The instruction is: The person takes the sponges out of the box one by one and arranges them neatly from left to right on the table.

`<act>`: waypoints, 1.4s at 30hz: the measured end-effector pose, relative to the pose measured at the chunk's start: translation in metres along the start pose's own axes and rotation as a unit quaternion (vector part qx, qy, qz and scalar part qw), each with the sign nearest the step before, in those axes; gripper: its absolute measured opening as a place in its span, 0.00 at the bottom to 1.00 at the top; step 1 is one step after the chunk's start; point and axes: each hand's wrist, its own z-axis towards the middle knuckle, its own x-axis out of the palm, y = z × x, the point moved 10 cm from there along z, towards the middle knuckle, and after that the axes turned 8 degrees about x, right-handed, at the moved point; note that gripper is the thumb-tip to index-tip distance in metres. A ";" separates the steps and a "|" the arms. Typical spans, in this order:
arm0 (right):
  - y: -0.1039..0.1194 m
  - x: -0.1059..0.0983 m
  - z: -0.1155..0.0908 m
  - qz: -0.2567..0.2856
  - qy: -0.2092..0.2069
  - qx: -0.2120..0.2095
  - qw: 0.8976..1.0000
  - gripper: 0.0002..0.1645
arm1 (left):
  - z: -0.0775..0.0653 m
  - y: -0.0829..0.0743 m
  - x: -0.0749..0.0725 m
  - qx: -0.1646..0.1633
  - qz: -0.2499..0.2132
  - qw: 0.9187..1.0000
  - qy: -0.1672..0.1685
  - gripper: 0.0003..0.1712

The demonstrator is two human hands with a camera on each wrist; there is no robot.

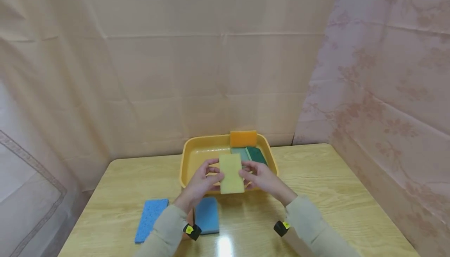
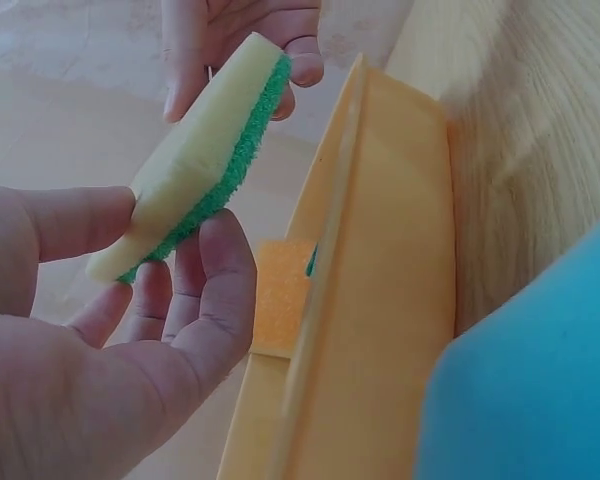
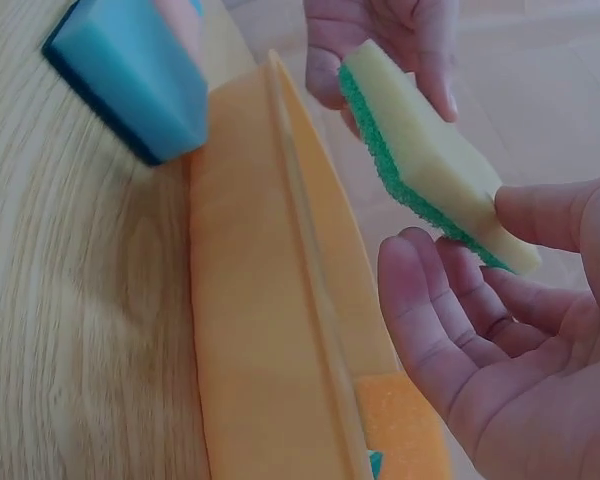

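Curtained corner, wooden table: yellow sponge held up in both hands

Beige curtain (image 1: 211, 65) behind, floral cloth (image 1: 383, 77) to the right, wood-grain table (image 1: 334, 186) below. Near its back edge, a yellow tray (image 1: 207, 139).

Held up at the tray's front rim: yellow sponge (image 1: 231, 174), pale face toward the head camera, green scrub layer (image 2: 242, 158) turned away. Pinched along one long edge by the left hand (image 1: 204, 175), along the other by the right hand (image 1: 261, 175); thumbs (image 2: 80, 218) on the pale face, fingers behind, both grips narrow.

In the tray, orange sponge (image 1: 243, 138) apparently upright at the back wall, teal sponge (image 1: 240, 153) and dark green sponge (image 1: 256, 154) side by side at the right. On the table, speckled blue sponge (image 1: 150, 218), light blue sponge (image 1: 207, 216) and a pink one (image 3: 185, 22), mostly hidden.

Likeliest mishap: dropping onto the rim, given a hold at the edges only, should one side let go early. Squeezing inward might buckle soft foam. Bumping the tray might topple the orange sponge. Low left sleeve (image 1: 168, 222), so possible snagging on the light blue sponge; cannot tell whether touching.
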 end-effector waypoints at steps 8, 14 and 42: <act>0.007 0.003 -0.007 -0.086 -0.031 -0.017 0.996 0.28 | -0.009 -0.001 -0.003 0.010 0.004 1.000 -0.010 0.34; 0.009 0.003 -0.007 -0.130 -0.035 -0.015 0.991 0.24 | -0.013 -0.003 -0.006 0.014 0.010 1.000 -0.017 0.33; 0.000 0.020 -0.011 -0.170 0.043 -0.029 0.984 0.18 | -0.034 0.010 -0.005 -0.010 0.011 1.000 0.003 0.33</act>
